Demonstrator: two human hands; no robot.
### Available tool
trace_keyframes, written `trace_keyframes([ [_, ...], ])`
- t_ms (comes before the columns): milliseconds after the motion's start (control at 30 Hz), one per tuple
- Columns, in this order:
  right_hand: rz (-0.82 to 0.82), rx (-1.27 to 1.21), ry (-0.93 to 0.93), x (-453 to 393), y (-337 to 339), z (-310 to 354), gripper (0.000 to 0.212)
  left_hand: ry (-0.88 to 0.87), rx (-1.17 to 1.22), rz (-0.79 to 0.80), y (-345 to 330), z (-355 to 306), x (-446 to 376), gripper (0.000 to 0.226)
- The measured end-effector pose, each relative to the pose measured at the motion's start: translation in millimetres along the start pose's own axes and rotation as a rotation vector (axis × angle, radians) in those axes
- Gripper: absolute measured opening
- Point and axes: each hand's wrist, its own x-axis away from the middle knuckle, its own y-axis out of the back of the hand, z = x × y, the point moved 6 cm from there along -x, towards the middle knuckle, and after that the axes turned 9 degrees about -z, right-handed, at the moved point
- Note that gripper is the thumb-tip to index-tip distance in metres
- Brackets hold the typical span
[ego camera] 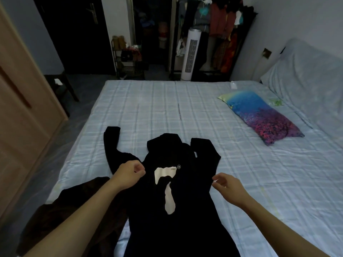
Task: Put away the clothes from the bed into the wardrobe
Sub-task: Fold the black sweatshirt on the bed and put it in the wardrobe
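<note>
Two hands are working one black hoodie [178, 210] on the bed [167, 108].
Left hand [130, 173] is pinching its shoulder at nine o'clock; right hand [227, 188] is hovering, fingers loose, at three; one brown garment [74, 210] is lying alongside.

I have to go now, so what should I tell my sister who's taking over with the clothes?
Left hand: pinching the black hoodie at its shoulder.
Right hand: fingers curled at the hoodie's other edge; grip unclear.
The hoodie lies flat, front up, sleeves raised, on the bed. A dark brown garment lies beside it at the bed's edge.
Done: nothing put away yet.
Left: both garments go to the wardrobe.
</note>
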Motion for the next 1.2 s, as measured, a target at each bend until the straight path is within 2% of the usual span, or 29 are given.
trace_keyframes([
  [300, 0.022, -0.029, -0.054, -83, -36, 0, 0.013, 0.098, 0.029, 0.107, -29, 44, -80, 0.005],
  [500, 0.099, -0.038, -0.085, -155, -72, -7, 0.016, 0.154, 0.064, 0.071, -34, 55, -147, 0.037],
  [567, 0.099, -0.04, -0.094, -186, -84, -10, 0.019, 0.165, 0.056, 0.062, -43, 63, -175, 0.041],
  [733, 0.05, -0.028, -0.084, -265, -115, -17, 0.025, 0.242, 0.043, 0.081, -87, 90, -244, 0.032],
  [867, -0.003, -0.011, -0.077, -323, -140, -33, 0.034, 0.266, -0.055, 0.139, -130, 123, -298, 0.03],
  [1000, 0.021, 0.06, -0.027, -359, -172, -46, 0.044, 0.251, -0.17, 0.162, -167, 154, -334, 0.036],
  [1100, 0.074, 0.113, -0.009, -379, -197, -55, 0.053, 0.258, -0.222, 0.201, -191, 176, -345, 0.031],
  [1200, 0.156, 0.152, -0.073, -395, -221, -62, 0.063, 0.282, -0.264, 0.208, -207, 192, -351, 0.043],
])
